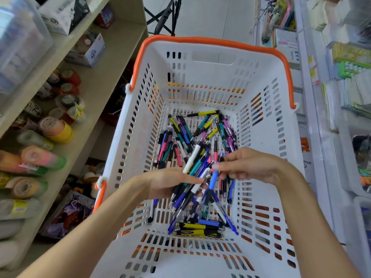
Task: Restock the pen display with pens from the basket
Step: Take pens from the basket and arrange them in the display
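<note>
Head view, looking down into a white slotted basket (pixel 138 121) with orange handles (pixel 210 40), folded down along the rim. Inside, on the basket floor, a loose heap of pens (pixel 192 137) in blue, teal, pink, purple, yellow and black, spread from the far end to the near end, lying crossed at all angles. Near the near edge of the floor, two yellow-and-black pens (pixel 197 229) lying side by side, crosswise. Left hand (pixel 168 183) reaching in from the lower left, fingers curled under and around a bundle of pens (pixel 192 177), mostly blue, teal, black and white, fanned out above and below the grip. Right hand (pixel 249 167) reaching in from the right, thumb and forefinger pinching a blue pen (pixel 213 180) at the right side of that bundle, remaining fingers loosely curled beneath. Both hands meeting over the middle of the basket, just above the heap. Left of the basket, beige shelves (pixel 96 81) holding rolls of tape (pixel 58 129) in several colours and small boxes (pixel 88 51). Right of the basket, white racks (pixel 313 109) of stationery, blurred. Beyond the far rim, pale floor (pixel 212 15) and a black folding stand (pixel 164 17). Pen display not identifiable among the blurred racks.
</note>
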The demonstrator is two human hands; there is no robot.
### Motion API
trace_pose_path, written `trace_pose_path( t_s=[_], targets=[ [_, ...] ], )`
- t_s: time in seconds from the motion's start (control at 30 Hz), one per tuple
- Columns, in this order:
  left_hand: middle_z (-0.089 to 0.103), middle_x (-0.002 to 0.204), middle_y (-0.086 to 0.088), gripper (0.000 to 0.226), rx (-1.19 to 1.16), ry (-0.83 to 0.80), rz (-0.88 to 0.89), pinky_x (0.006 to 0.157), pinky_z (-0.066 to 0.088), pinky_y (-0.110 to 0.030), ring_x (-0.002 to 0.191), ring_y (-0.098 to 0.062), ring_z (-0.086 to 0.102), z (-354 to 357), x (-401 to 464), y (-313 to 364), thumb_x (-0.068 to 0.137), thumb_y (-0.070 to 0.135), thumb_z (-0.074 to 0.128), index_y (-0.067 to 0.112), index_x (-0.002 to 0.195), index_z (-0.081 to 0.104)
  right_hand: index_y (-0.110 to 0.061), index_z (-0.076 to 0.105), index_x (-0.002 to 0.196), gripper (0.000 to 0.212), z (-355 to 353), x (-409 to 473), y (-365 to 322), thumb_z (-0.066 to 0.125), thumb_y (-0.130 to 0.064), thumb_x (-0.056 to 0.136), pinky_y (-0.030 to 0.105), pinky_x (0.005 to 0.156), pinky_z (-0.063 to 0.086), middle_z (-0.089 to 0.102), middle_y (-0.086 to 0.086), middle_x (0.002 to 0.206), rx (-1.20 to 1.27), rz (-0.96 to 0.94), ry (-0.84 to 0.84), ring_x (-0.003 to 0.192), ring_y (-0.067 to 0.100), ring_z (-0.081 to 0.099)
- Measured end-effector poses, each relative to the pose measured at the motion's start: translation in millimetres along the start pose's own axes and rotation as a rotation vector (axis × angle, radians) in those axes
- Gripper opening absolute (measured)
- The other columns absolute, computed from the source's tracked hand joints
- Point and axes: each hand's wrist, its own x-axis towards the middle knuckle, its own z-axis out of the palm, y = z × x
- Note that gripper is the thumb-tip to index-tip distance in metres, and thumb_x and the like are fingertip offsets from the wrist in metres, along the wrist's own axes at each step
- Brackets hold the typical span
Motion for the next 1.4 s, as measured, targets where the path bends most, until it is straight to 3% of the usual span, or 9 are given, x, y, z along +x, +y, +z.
trace_pose_path(
  t_s=[0.23, 0.37, 0.5, 0.7, 0.77, 0.87, 1.03, 1.2, 1.4],
  targets=[
    [0.070, 0.116, -0.005, 0.028, -0.217, -0.079, 0.114, 0.085, 0.056, -0.030, 0.109, -0.017, 0.066, 5.5, -7.9, 5.1, 0.098, 0.025, 0.050, 0.012, 0.121, 0.059, -0.007, 0.072, 0.096, 0.041, 4.7, 4.6, -3.8, 0.070, -0.041, 0.072, 0.015, 0.055, 0.044, 0.070, 0.003, 0.075, 0.117, -0.095, 0.112, 0.060, 0.006, 0.058],
    [0.072, 0.108, -0.003, 0.029, -0.245, -0.025, 0.196, 0.085, 0.057, -0.035, 0.096, -0.015, 0.070, 5.7, -10.0, 6.5, 0.093, 0.031, 0.053, 0.014, 0.116, 0.061, -0.017, 0.069, 0.069, 0.020, 9.3, 5.9, -9.4, 0.073, -0.036, 0.075, 0.014, 0.052, 0.038, 0.063, -0.005, 0.060, 0.110, -0.274, 0.268, 0.051, 0.004, 0.049],
    [0.071, 0.083, 0.006, 0.028, -0.184, 0.009, 0.267, 0.084, 0.055, -0.034, 0.077, -0.010, 0.066, 5.0, -10.3, 5.7, 0.082, 0.036, 0.062, 0.018, 0.104, 0.063, -0.015, 0.067, 0.068, 0.017, 10.5, 3.6, -10.5, 0.075, -0.029, 0.073, 0.009, 0.052, 0.037, 0.058, -0.011, 0.053, 0.118, -0.413, 0.296, 0.049, -0.001, 0.049],
    [0.066, 0.077, 0.009, 0.021, -0.054, -0.048, 0.296, 0.073, 0.051, -0.022, 0.076, -0.006, 0.063, 5.9, -10.4, 3.6, 0.080, 0.031, 0.063, 0.021, 0.098, 0.059, -0.026, 0.053, 0.118, 0.061, 8.2, 6.4, -8.0, 0.080, -0.030, 0.064, 0.020, 0.081, 0.052, 0.057, 0.002, 0.122, 0.164, -0.405, 0.172, 0.095, 0.013, 0.065],
    [0.068, 0.079, 0.011, 0.013, 0.000, -0.094, 0.288, 0.078, 0.050, -0.022, 0.080, -0.004, 0.064, 6.5, -11.5, 3.6, 0.085, 0.030, 0.059, 0.021, 0.094, 0.059, -0.035, 0.051, 0.129, 0.060, 8.4, 6.9, -8.4, 0.076, -0.037, 0.075, 0.021, 0.084, 0.051, 0.052, -0.002, 0.132, 0.181, -0.439, 0.125, 0.104, 0.005, 0.063],
    [0.068, 0.089, 0.007, 0.008, 0.081, -0.140, 0.252, 0.079, 0.049, -0.012, 0.089, -0.001, 0.064, 9.4, -13.8, 4.6, 0.091, 0.022, 0.055, 0.018, 0.094, 0.062, -0.035, 0.056, 0.129, 0.044, 10.5, 10.8, -8.7, 0.049, -0.054, 0.090, 0.044, 0.106, 0.041, 0.054, -0.006, 0.136, 0.212, -0.426, 0.152, 0.126, 0.013, 0.051],
    [0.068, 0.090, 0.003, 0.021, 0.077, -0.220, 0.232, 0.086, 0.054, -0.028, 0.086, -0.006, 0.064, 10.4, -14.5, 3.8, 0.085, 0.023, 0.058, 0.012, 0.102, 0.058, -0.014, 0.056, 0.128, 0.059, 16.9, 9.6, -12.5, 0.016, -0.048, 0.100, 0.038, 0.097, 0.050, 0.065, 0.007, 0.123, 0.525, -0.338, -0.065, 0.116, 0.020, 0.061],
    [0.072, 0.091, 0.007, 0.029, 0.082, -0.155, 0.227, 0.085, 0.052, -0.024, 0.086, -0.004, 0.067, 8.2, -12.5, 2.2, 0.077, 0.026, 0.063, 0.015, 0.104, 0.061, -0.010, 0.060, 0.121, 0.045, 17.3, 5.8, -14.1, 0.028, -0.035, 0.101, 0.038, 0.098, 0.050, 0.065, 0.012, 0.122, 0.633, -0.373, -0.181, 0.113, 0.025, 0.062],
    [0.068, 0.082, 0.007, 0.012, 0.082, -0.218, 0.193, 0.085, 0.054, -0.029, 0.085, -0.010, 0.065, 8.1, -10.3, -1.5, 0.085, 0.023, 0.059, 0.013, 0.091, 0.061, -0.012, 0.059, 0.124, 0.042, 21.1, 8.6, -12.8, 0.037, -0.035, 0.097, 0.033, 0.088, 0.055, 0.067, 0.008, 0.120, 0.568, -0.375, -0.109, 0.108, 0.021, 0.065]
  ],
)
